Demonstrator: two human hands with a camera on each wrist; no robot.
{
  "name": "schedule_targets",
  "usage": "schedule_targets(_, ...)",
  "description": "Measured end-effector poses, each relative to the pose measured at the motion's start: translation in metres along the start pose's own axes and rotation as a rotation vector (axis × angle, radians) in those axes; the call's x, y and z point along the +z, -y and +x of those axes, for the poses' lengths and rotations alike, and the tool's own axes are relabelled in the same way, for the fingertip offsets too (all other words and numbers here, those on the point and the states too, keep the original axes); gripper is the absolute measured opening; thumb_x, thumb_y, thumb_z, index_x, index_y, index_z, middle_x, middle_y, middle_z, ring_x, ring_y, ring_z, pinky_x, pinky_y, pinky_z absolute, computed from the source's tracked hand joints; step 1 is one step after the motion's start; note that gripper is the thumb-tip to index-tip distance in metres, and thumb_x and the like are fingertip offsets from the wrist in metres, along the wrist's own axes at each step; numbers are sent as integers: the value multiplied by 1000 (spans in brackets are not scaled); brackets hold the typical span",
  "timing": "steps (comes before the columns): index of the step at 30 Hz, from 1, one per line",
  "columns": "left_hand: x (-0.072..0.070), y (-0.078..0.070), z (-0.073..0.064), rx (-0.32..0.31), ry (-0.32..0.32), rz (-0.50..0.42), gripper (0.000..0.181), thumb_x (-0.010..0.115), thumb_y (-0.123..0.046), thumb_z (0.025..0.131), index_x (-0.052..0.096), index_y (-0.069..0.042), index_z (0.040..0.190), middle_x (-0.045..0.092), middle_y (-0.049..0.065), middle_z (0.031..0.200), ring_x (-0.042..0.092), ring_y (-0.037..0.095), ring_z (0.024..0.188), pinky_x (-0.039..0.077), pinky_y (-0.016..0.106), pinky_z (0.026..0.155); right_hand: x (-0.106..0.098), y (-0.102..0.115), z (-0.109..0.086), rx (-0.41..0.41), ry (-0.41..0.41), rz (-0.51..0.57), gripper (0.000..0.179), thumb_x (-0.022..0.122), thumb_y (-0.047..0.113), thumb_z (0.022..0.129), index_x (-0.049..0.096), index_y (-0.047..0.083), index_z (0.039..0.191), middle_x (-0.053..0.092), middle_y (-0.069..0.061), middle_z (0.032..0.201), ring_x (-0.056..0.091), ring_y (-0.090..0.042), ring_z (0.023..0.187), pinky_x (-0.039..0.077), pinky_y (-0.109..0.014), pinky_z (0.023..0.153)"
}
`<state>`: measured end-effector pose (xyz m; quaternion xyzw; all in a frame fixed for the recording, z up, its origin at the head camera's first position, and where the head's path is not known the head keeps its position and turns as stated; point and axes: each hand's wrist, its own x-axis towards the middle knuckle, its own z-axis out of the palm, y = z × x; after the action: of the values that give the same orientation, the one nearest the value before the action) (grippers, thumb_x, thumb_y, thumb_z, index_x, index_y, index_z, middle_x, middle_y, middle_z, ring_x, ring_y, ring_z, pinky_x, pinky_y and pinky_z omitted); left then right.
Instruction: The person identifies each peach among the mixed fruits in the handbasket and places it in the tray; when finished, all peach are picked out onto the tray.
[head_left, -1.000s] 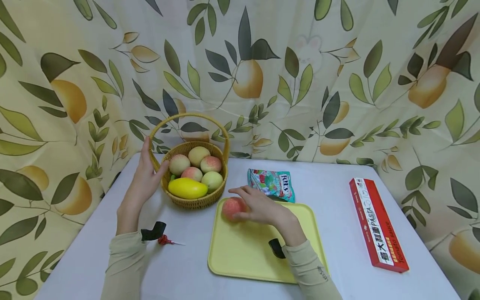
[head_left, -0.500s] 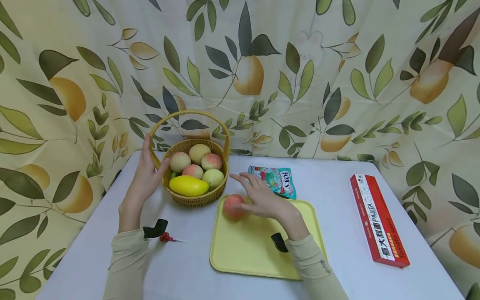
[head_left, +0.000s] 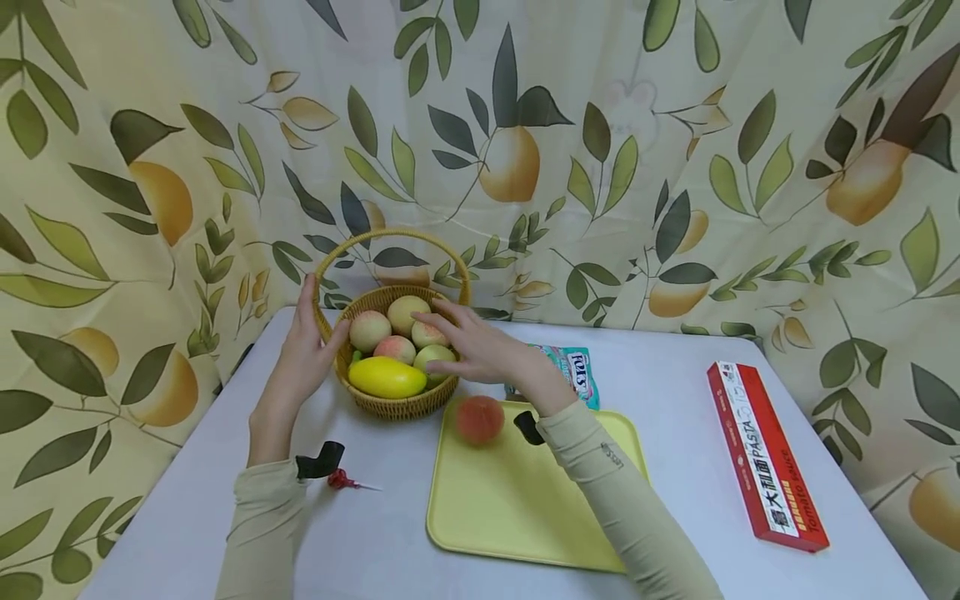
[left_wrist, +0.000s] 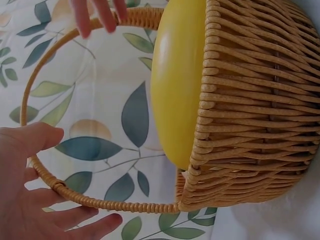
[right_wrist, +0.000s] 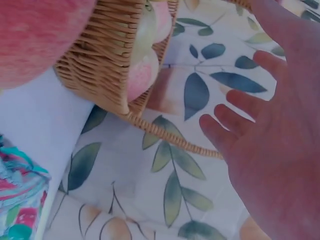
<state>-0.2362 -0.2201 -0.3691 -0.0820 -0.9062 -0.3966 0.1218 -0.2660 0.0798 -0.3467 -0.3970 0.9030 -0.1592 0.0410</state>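
Right hand [head_left: 480, 342]: fingers spread and slightly bent, nothing held. It is poised over the right side of the wicker basket [head_left: 397, 408]; whether any fingertip touches the fruit cannot be told. Left hand [head_left: 300, 358]: thumb and loosely extended fingers stand either side of the handle [left_wrist: 115, 205], beside it rather than clenched round it (contact is hard to judge).

The basket stands upright, holding pale and pink round fruit [head_left: 371, 332] with a yellow fruit [head_left: 386, 377] lying at the near side. One peach [head_left: 480, 420] rests on the far left corner of the yellow tray [head_left: 517, 500], just beside the basket.

Assessment: the step appears to be a reach for fruit in the basket. The right hand should come down from above, inside the handle's arch, and close round one piece at its widest part. The left should bear lightly on the handle to prevent tipping. Lifting straight up would spare the neighbouring pieces. The peach on the tray looks round enough to roll; any second piece is best placed clear of it.
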Motion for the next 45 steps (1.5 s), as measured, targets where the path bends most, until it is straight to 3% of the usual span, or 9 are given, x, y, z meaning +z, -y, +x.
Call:
schedule_targets(11, 1, -6, 8, -3, -20, 50, 87, 47, -44, 108, -16, -26, 165, -5, 7, 175, 17, 48, 157, 22, 69, 123, -7, -21, 54, 14, 98, -110, 72, 58, 44, 104, 21, 31, 165, 7, -20, 172, 14, -44, 160, 39, -60, 120)
schedule_targets(16, 6, -9, 8, -6, 0, 48, 88, 49, -42, 107, -18, -28, 164, -7, 6, 175, 16, 47, 158, 22, 69, 123, -5, -33, 71, 104, 168, -173, 69, 55, 40, 105, 20, 33, 165, 12, -21, 172, 17, -45, 159, 43, -60, 117)
schedule_targets(24, -2, -4, -7, -38, -1, 89, 91, 51, -38, 107, -19, -25, 164, -9, 10, 175, 18, 51, 156, 24, 73, 119, 11, -21, 94, 142, 271, -219, 74, 59, 28, 104, 17, 36, 164, 17, -20, 171, 19, -41, 159, 48, -53, 114)
schedule_targets(27, -3, -4, -10, -31, 0, 93, 91, 51, -37, 107, -19, -24, 164, -8, 12, 175, 18, 52, 155, 24, 73, 119, 16, -14, 97, 200, 277, -263, 70, 57, 30, 105, 20, 34, 164, 25, -20, 169, 29, -38, 156, 45, -52, 117)
schedule_targets(31, 0, -5, -8, -13, 1, 76, 90, 51, -39, 107, -18, -24, 164, -7, 13, 175, 15, 51, 157, 22, 72, 121, 20, -8, 94, 271, 234, -261, 64, 60, 33, 104, 29, 26, 159, 45, -20, 157, 50, -37, 143, 48, -50, 114)
schedule_targets(36, 6, -5, -5, 2, 4, 76, 90, 51, -42, 107, -16, -24, 164, -5, 13, 175, 16, 48, 157, 23, 71, 121, 24, -1, 89, 309, 206, -281, 75, 62, 38, 102, 24, 19, 164, 62, -17, 142, 61, -34, 130, 53, -45, 108)
schedule_targets(39, 8, -5, -5, 10, -2, 85, 90, 51, -42, 107, -15, -22, 165, -3, 13, 175, 18, 49, 157, 25, 71, 120, 24, 3, 89, 318, 186, -312, 76, 62, 33, 101, 24, 16, 165, 73, -13, 115, 69, -26, 102, 59, -39, 92)
schedule_targets(42, 8, -4, -6, 12, -6, 85, 89, 50, -44, 107, -14, -22, 165, -3, 13, 175, 18, 49, 156, 25, 71, 120, 25, 5, 91, 332, 166, -331, 71, 58, 27, 102, 26, 14, 164, 70, -11, 94, 65, -22, 84, 59, -38, 83)
schedule_targets(45, 7, -5, -6, 7, -7, 75, 90, 50, -46, 106, -14, -23, 165, -3, 12, 175, 18, 49, 157, 25, 70, 121, 28, 5, 94, 349, 144, -350, 64, 50, 24, 104, 28, 12, 163, 72, -12, 97, 68, -25, 91, 57, -39, 94)
